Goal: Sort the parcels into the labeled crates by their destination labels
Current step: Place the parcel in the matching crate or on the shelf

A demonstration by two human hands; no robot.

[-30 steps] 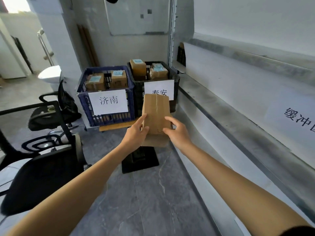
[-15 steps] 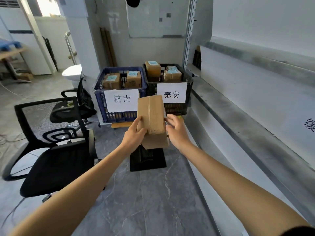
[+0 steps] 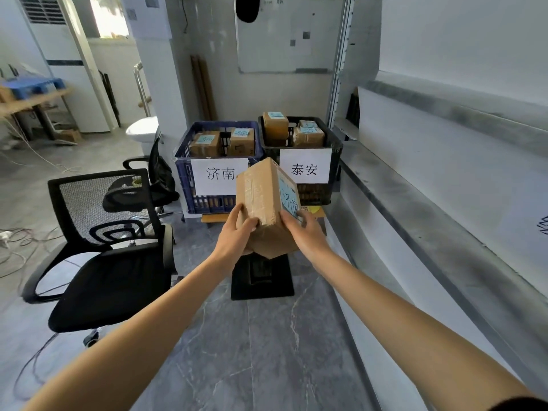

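head | you are gripping the parcel point(image 3: 262, 200) with your left hand point(image 3: 235, 240) on its near-left side | your right hand point(image 3: 307, 234) is clasping its blue-labelled side | parcel is hanging tilted, just in front of the blue crate point(image 3: 183, 176) | black crate point(image 3: 336, 167) is sitting right beside the blue crate

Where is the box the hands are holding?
In the head view's middle, the box is held between the left hand and right hand, in front of the blue crate and black crate.

Brown cardboard parcel point(image 3: 261, 200): pale blue label point(image 3: 288, 198), dark handwriting. Dark blue plastic lattice crate point(image 3: 219, 124): white paper sign point(image 3: 218, 175), black characters. Black plastic lattice crate point(image 3: 335, 173): second white paper sign point(image 3: 305, 169), black characters. Grey stone-tile floor point(image 3: 267, 351): white veining. Black mesh office chair point(image 3: 109, 286).
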